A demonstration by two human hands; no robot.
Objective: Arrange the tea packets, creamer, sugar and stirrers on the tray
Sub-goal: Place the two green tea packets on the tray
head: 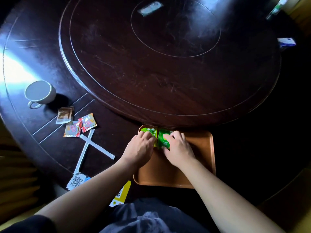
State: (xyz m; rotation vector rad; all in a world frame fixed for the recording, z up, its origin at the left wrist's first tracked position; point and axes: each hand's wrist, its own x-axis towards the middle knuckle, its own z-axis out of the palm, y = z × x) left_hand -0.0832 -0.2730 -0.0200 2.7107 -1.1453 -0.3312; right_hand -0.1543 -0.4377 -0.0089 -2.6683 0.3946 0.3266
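Note:
An orange-brown tray (202,148) lies at the table's near edge. Two green tea packets sit side by side in its far left corner. My left hand (140,147) rests its fingers on the left green packet (150,130). My right hand (178,147) presses its fingers on the right green packet (164,139). To the left on the table lie a brown sachet (64,115), two orange-red sachets (87,122) (72,130), and two long white stick packets (84,152) (99,147) crossed over each other.
A white cup (39,93) stands at the left. A large dark turntable (168,56) fills the table's middle, right behind the tray. QR-code cards (76,180) (122,193) lie at the near edge. Small packets (287,42) (150,8) lie far off.

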